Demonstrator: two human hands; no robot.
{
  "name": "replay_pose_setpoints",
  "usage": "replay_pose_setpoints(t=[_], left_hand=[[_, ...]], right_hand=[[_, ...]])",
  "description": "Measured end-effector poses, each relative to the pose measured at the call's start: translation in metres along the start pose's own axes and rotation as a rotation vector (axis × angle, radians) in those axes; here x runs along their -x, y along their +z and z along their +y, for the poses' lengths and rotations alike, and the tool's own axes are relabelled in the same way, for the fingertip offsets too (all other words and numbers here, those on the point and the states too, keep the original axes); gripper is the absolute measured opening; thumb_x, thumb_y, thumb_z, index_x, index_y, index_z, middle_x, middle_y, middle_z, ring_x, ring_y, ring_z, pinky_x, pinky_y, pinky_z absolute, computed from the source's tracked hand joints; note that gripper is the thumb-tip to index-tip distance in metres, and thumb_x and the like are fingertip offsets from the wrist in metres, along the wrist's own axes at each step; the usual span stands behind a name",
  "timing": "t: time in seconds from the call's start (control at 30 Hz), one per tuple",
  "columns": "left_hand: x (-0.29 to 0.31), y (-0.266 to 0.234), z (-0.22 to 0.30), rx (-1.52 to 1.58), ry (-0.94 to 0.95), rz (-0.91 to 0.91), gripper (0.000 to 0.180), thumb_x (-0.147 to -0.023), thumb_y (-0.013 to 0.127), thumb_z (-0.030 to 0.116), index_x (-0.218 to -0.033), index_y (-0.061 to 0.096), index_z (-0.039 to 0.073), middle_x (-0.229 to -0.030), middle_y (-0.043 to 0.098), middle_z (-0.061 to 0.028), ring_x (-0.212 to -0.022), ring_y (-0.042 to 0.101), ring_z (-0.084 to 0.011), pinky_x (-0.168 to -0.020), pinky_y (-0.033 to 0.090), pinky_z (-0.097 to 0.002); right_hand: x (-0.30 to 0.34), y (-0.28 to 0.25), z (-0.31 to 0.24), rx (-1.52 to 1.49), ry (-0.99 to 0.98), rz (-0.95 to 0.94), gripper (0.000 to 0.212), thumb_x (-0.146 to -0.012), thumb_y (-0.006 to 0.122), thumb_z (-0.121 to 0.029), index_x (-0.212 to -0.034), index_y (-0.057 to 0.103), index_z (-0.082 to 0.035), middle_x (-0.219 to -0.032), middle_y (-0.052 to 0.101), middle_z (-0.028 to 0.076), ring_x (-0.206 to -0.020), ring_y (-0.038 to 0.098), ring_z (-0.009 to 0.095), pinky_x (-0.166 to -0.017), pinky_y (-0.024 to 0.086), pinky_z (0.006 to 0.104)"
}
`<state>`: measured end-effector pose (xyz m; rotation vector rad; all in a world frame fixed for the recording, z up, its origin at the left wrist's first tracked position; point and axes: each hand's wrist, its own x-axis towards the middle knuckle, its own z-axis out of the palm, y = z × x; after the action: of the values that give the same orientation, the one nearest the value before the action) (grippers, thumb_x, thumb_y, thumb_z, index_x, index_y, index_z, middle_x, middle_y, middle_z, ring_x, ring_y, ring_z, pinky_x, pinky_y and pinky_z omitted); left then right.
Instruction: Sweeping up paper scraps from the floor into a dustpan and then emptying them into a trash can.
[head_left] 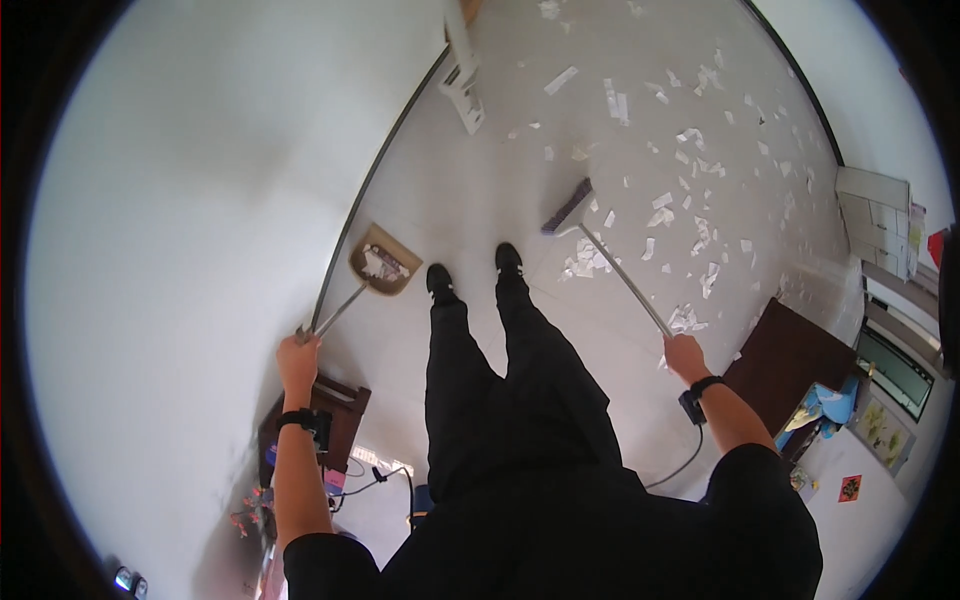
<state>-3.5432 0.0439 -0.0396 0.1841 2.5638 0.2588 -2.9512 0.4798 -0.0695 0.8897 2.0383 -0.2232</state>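
My left hand [297,357] is wrapped round the handle of a long-handled tan dustpan [397,281], which rests on the floor by the left wall. Torn paper scraps [380,263] lie inside its pan. In my right hand [684,357] is the upper end of a broom's pale handle. The broom [572,210] has a white head with dark purple bristles, tilted on the floor ahead and right of my feet. A pile of paper scraps [588,258] lies just right of the broom head.
Many white paper scraps [703,230] are strewn over the floor to the right and far ahead. A white stand-like object [464,98] stands near the left wall. A dark brown table [790,350] is at my right, a white cabinet [873,222] beyond it, and dark wooden furniture [342,410] at lower left.
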Motion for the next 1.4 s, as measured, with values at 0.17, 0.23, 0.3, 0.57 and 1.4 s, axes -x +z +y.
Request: replay_pose_setpoints(t=[0.17,0.23,0.3,0.57,1.4], left_hand=[[0.043,-0.003,0.025,0.089,0.082,-0.04,0.022,-0.075,0.064,0.022,-0.08,0.07,0.001,-0.063,0.063,-0.0159,-0.06,0.063,-0.0282,-0.06,0.047,-0.0388],[0.061,-0.01,0.08,0.041,0.086,-0.105,0.021,-0.076,0.064,0.021,-0.079,0.069,0.001,-0.061,0.062,-0.0135,-0.059,0.062,-0.0231,-0.057,0.046,-0.0358],[0.069,-0.01,0.13,-0.024,0.186,-0.102,0.021,-0.077,0.064,0.021,-0.08,0.069,0.001,-0.061,0.063,-0.0135,-0.058,0.062,-0.0225,-0.056,0.046,-0.0354],[0.065,0.028,0.294,-0.009,0.318,-0.215,0.022,-0.079,0.064,0.022,-0.082,0.069,0.001,-0.061,0.062,-0.0154,-0.057,0.061,-0.0267,-0.057,0.046,-0.0367],[-0.018,0.108,0.612,-0.047,0.573,-0.261,0.025,-0.073,0.065,0.026,-0.082,0.071,0.003,-0.07,0.065,-0.0175,-0.069,0.064,-0.0291,-0.066,0.048,-0.0376]], right_hand=[[0.01,-0.023,0.041,-0.205,0.137,0.167,0.041,-0.097,0.043,-0.033,-0.08,0.061,0.0,-0.076,0.064,0.016,-0.075,0.064,0.036,-0.066,0.053,0.0463],[-0.016,-0.031,0.036,-0.241,0.032,0.224,0.038,-0.097,0.043,-0.031,-0.079,0.06,-0.002,-0.076,0.063,0.016,-0.074,0.064,0.035,-0.064,0.052,0.0465],[-0.073,-0.05,0.012,-0.324,0.063,0.26,0.035,-0.098,0.042,-0.029,-0.081,0.062,-0.005,-0.08,0.063,0.015,-0.074,0.064,0.034,-0.063,0.052,0.0457],[-0.262,-0.099,-0.022,-0.329,-0.058,0.205,0.027,-0.088,0.048,-0.019,-0.089,0.07,-0.003,-0.093,0.069,0.016,-0.088,0.067,0.034,-0.075,0.055,0.0422],[-0.051,-0.001,0.16,-0.367,0.172,0.257,0.04,-0.097,0.044,-0.036,-0.087,0.061,-0.001,-0.077,0.063,0.021,-0.072,0.063,0.04,-0.064,0.052,0.0499]])
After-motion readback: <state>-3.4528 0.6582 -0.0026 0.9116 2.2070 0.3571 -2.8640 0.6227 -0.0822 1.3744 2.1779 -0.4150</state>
